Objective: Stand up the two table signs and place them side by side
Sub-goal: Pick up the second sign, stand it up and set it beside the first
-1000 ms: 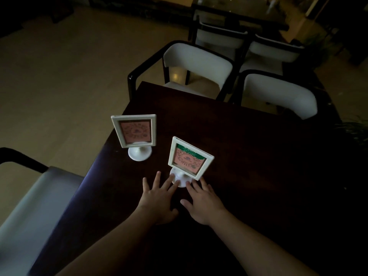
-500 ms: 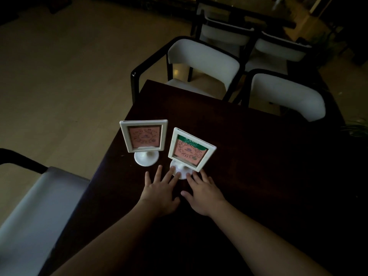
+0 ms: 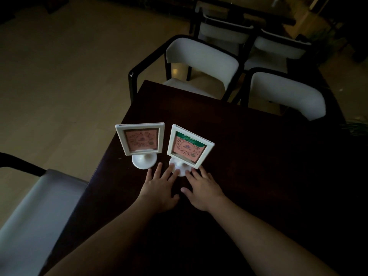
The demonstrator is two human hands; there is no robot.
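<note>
Two white-framed table signs with pink cards stand upright on round white bases on the dark table (image 3: 249, 156). The left sign (image 3: 141, 142) faces me squarely near the table's left edge. The right sign (image 3: 189, 147), with a green band on top, is turned at an angle close beside it. My left hand (image 3: 159, 188) lies flat with spread fingers, its fingertips touching the right sign's base. My right hand (image 3: 201, 188) also rests flat, fingertips on the same base from the right side.
A grey-cushioned chair (image 3: 29, 216) stands at the near left. Several white-backed dark-framed chairs (image 3: 203, 56) line the far end of the table. Light wooden floor (image 3: 59, 76) lies to the left. The room is dim.
The right sign has slid left and away from me, ending up close beside the left sign. Both hands followed it with fingertips on its base.
</note>
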